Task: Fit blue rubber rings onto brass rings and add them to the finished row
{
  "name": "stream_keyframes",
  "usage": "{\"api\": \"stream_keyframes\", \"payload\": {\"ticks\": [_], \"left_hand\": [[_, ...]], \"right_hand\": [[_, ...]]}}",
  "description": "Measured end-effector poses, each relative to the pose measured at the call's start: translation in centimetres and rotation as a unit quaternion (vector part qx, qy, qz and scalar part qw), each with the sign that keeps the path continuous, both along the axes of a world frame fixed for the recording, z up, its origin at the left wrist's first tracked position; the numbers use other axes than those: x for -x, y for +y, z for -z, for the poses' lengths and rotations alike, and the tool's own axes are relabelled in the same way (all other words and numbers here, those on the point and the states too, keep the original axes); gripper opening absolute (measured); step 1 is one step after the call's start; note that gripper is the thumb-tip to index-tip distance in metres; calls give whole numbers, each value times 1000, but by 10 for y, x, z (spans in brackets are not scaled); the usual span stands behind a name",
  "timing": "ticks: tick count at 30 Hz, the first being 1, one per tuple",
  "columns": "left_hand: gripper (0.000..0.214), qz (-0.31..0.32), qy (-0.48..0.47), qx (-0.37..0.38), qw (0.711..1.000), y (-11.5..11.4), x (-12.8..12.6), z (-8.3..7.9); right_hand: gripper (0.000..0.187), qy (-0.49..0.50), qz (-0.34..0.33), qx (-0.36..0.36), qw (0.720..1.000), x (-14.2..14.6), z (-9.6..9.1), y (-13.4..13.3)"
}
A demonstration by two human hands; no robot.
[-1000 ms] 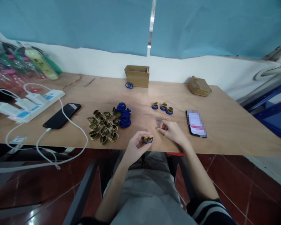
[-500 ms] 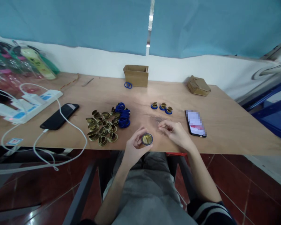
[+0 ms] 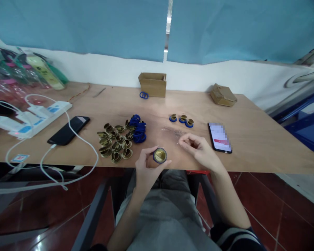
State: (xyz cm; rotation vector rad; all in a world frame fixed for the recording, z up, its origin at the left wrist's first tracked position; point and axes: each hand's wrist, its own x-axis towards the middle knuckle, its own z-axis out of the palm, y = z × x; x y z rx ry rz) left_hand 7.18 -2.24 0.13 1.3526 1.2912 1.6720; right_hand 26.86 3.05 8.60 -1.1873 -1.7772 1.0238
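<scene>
My left hand (image 3: 148, 169) holds a round brass-coloured part (image 3: 159, 156) between thumb and fingers, just above the table's front edge. A dark blue ring circles its rim, and its hollow face is turned up towards me. My right hand (image 3: 197, 148) has thumb and forefinger pinched together beside a small heap of thin, wire-like pieces (image 3: 172, 131); anything in the pinch is too small to make out. Left of my hands lie several brass parts with upright flaps (image 3: 116, 146), against a heap of blue rings (image 3: 139, 130). Three brass parts with blue rings (image 3: 182, 119) stand beyond my right hand.
A lit phone (image 3: 219, 137) lies at right, a dark phone (image 3: 68, 130) with a white cable at left. Behind it are a power strip (image 3: 39, 120) and plastic bottles (image 3: 18, 75). An open cardboard box (image 3: 153, 85) and a crumpled one (image 3: 223, 94) stand along the wall.
My left hand has shifted slightly left and tilted the brass part, so more of its hollow shows. My right hand has moved slightly right, its fingertips still pinched.
</scene>
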Motion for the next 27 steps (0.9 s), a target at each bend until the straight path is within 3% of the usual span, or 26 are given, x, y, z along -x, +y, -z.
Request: {"api": "stream_keyframes", "payload": {"ticks": [5,11,18,27], "left_hand": [[52,-24,99,-61,993,1,3,9],[44,-19,118,-109,987,7,1,7],[40,-2,116,-122,986,5,1,9],[41,16,156,-131,979,3,1,2]], "right_hand": [[31,120,-92,142,978,9,3,-4],[31,211,-168,261,927,19,18,0],[29,200,-247,263,911,25,26,5],[32,196,-261,285,901,22,34,9]]}}
